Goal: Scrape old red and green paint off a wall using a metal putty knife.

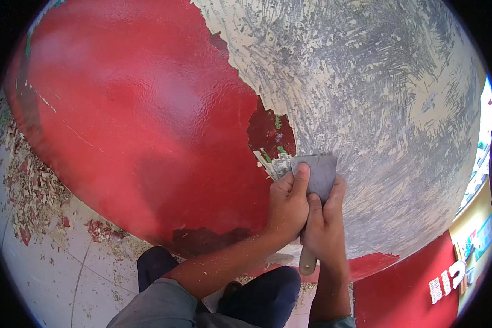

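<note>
A large rounded surface fills most of the view, with glossy red paint [147, 109] on the left and a scraped grey and cream area [377, 98] on the right. Both of my hands are closed around one paint scraper [323, 174]. Its wide metal blade points away from me and its edge meets the surface just below a dark red patch [270, 131] with green specks. My left hand [290, 208] presses its thumb on the blade. My right hand [325, 227] grips the tool lower down, and the handle end sticks out beneath it.
Paint flakes [33, 191] lie heaped on the pale tiled floor [49, 279] at the left. My knees, in dark trousers [268, 295], are close under the surface. A red wall [404, 290] with white lettering stands at the lower right.
</note>
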The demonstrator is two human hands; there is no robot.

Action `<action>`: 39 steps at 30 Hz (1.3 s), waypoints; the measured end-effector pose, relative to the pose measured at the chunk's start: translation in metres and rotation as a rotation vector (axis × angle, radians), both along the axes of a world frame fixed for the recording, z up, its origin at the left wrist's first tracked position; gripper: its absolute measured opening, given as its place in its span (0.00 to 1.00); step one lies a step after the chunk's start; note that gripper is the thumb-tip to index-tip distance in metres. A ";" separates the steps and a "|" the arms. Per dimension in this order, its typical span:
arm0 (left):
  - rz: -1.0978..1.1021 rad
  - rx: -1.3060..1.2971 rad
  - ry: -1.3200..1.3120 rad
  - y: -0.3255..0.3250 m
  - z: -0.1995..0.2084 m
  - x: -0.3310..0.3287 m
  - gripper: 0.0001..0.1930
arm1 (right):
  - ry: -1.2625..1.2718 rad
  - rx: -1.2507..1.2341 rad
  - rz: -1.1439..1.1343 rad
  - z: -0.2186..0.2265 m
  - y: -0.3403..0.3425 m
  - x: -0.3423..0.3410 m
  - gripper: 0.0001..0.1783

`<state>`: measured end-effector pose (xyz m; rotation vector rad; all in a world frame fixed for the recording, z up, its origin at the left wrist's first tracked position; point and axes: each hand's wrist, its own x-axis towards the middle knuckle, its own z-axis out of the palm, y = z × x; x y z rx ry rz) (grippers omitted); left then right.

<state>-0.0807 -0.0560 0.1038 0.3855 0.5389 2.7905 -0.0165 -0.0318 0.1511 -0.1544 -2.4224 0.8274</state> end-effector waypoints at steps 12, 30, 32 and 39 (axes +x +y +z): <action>0.019 0.033 -0.083 -0.005 0.007 0.002 0.22 | -0.038 -0.124 0.008 -0.003 -0.007 0.006 0.22; 0.032 -0.088 0.097 -0.012 0.003 -0.022 0.19 | 0.188 0.344 -0.031 -0.010 -0.006 -0.016 0.23; 0.075 -0.086 0.099 -0.012 0.003 -0.029 0.20 | 0.155 0.152 0.050 -0.003 -0.013 -0.022 0.22; -0.025 -0.065 -0.010 -0.030 0.018 -0.019 0.23 | 0.183 0.041 0.078 -0.004 -0.023 -0.024 0.22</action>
